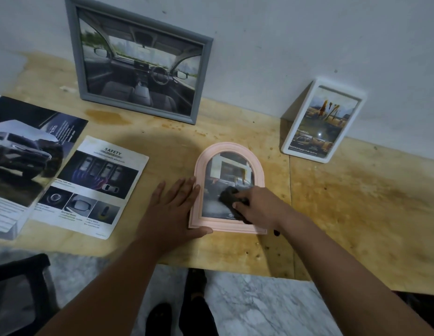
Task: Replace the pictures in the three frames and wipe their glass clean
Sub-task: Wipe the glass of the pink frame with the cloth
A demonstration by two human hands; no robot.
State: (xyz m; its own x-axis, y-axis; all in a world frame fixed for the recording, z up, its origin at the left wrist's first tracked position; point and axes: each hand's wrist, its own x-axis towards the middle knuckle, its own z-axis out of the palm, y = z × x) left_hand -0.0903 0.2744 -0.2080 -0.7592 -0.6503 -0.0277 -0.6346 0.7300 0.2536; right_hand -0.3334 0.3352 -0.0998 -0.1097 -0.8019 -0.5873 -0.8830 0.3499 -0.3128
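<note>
Right hand (256,206) pinches a dark crumpled cloth (231,198) between thumb and fingers, pressed on the glass of the pink arched picture frame (229,187), which lies flat near the middle of the stained plywood table (344,214). Left hand (173,209) lies flat, fingers straight and together, against the frame's left edge, thumb at its near corner. Left: two loose car brochure pages (90,187). Far side, leaning on the wall: grey rectangular frame (138,60) holding a car-interior picture; right of it, white rounded frame (323,122).
</note>
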